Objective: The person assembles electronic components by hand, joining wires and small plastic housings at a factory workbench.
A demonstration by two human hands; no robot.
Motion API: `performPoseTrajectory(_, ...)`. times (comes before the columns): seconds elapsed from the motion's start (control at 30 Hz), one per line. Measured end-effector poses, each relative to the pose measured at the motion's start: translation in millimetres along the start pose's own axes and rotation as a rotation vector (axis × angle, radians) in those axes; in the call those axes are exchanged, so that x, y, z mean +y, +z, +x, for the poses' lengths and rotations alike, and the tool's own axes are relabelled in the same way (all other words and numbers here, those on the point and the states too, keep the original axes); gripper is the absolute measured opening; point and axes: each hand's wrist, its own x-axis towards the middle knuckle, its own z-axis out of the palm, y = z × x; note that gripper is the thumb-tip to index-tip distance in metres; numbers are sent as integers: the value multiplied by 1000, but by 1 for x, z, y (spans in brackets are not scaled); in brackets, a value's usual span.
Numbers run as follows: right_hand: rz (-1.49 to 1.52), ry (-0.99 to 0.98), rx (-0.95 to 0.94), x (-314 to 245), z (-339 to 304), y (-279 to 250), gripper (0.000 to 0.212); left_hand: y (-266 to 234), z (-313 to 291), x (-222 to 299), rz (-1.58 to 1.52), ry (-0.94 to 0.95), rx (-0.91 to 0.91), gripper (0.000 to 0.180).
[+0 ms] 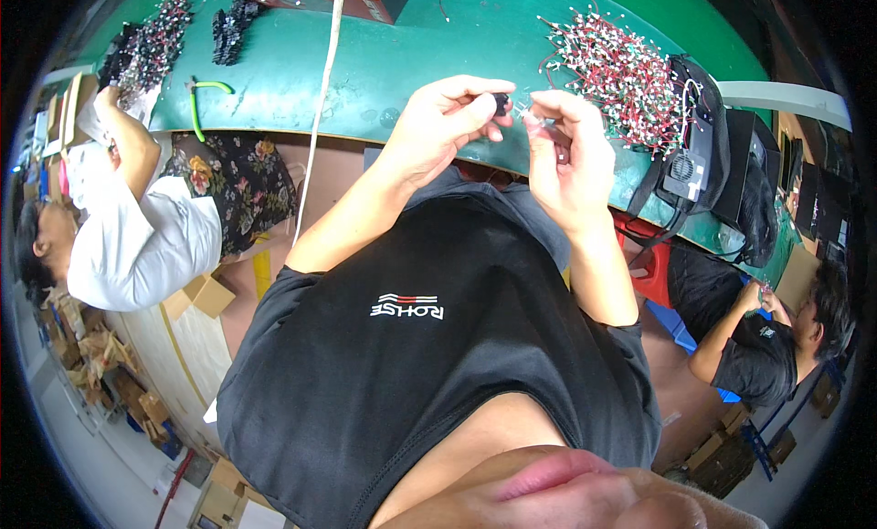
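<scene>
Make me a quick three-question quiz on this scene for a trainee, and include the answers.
1. Multiple choice: what does the left hand pinch?
A) A white cord
B) A small black part
C) A black bag
2. True or false: the green-handled pliers lie on the green table, to the left of the left hand.
3. Fill in the colour: in the large wire pile, beyond and to the right of the right hand, the wires are mostly ___, with many whitish ends.

Key: 1. B; 2. True; 3. red.
</scene>
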Motion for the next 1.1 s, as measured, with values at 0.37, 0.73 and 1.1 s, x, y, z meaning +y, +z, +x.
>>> performPoseTrajectory(0.37,-208,-205,-145,2,9,-4,38,-3,-2,11,-203,-210,-96,29)
performPoseTrajectory(0.73,-473,-384,-217,-2,13,-7,41,-3,-4,11,-89,-197,-52,24)
performPoseTrajectory(1.1,-427,-339,-253,-1,16,-3,43,-9,-2,6,-16,-164,-45,26)
